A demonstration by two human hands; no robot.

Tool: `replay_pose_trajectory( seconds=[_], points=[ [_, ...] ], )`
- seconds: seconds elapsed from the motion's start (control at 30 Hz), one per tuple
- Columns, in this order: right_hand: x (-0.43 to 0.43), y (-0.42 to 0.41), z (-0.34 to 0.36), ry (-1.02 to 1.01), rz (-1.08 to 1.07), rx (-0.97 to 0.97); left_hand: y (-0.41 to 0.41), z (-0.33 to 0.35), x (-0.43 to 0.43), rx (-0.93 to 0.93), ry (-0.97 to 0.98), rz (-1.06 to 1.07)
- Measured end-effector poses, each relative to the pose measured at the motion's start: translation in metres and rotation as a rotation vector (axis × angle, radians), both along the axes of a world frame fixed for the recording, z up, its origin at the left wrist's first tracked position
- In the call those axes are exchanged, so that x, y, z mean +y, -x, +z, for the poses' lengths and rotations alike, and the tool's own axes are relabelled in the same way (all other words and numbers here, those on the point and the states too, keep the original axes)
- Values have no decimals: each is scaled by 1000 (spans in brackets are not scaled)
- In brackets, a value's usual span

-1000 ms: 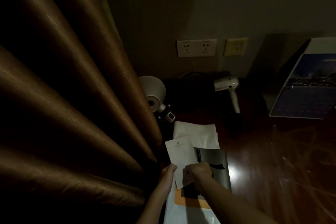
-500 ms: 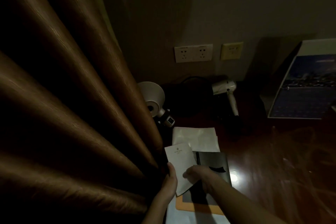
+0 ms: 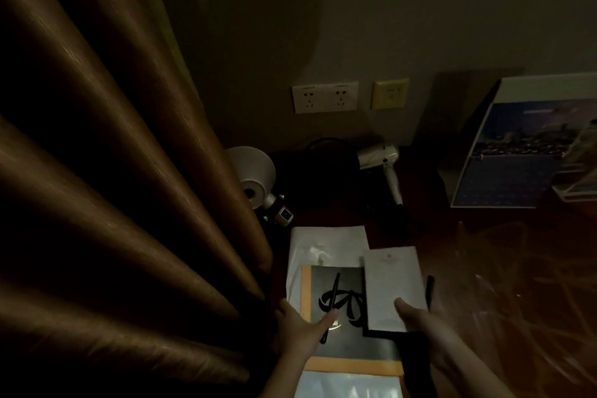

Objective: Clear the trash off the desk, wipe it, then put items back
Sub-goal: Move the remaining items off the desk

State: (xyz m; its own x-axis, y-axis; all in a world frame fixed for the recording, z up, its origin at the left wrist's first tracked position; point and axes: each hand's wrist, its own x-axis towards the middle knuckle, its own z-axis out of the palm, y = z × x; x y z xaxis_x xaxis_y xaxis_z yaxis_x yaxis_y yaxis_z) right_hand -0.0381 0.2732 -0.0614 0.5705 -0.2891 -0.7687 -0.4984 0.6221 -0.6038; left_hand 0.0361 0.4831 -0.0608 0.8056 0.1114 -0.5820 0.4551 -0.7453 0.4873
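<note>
A white notepad point(image 3: 392, 284) lies partly over the right edge of a dark booklet point(image 3: 342, 333) with black brush lettering and an orange border. My right hand point(image 3: 420, 323) holds the notepad's near edge with the thumb on top. A black pen point(image 3: 332, 297) lies on the booklet, and my left hand point(image 3: 300, 326) reaches across it with straight fingers, the index finger touching the pen. A second black pen point(image 3: 429, 291) lies on the wooden desk point(image 3: 517, 284) just right of the notepad. White paper point(image 3: 326, 242) sits under the booklet.
A brown curtain point(image 3: 129, 203) hangs along the desk's left side. At the back stand a white lamp point(image 3: 252, 171), a white hair dryer point(image 3: 384, 161) with a dark cord, and a leaning calendar card point(image 3: 517, 155). Wall sockets point(image 3: 324, 97) sit above.
My right hand has carried the notepad from the left of the booklet to its right side, uncovering the pen. My left hand has moved from the curtain's edge onto the booklet.
</note>
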Motion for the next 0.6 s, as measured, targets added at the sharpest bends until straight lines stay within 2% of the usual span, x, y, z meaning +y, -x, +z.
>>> replay_pose_trajectory(
  seconds=[0.1, 0.33, 0.4, 0.47, 0.6],
  points=[
    [-17, 12, -6, -30, -22, 45, -2, 8, -11, 46, -193, -31],
    [-8, 19, -18, -16, 85, 74, -1, 12, -27, 21, -302, -69],
    [-5, 21, -21, 3, 86, 84, -2, 12, -23, 24, -278, -86],
    [-3, 21, -22, 61, 101, 102, -8, 8, -12, 50, -100, -33],
    [4, 19, -19, 208, 140, 112, -17, -8, 13, 135, 456, 122]
  ],
)
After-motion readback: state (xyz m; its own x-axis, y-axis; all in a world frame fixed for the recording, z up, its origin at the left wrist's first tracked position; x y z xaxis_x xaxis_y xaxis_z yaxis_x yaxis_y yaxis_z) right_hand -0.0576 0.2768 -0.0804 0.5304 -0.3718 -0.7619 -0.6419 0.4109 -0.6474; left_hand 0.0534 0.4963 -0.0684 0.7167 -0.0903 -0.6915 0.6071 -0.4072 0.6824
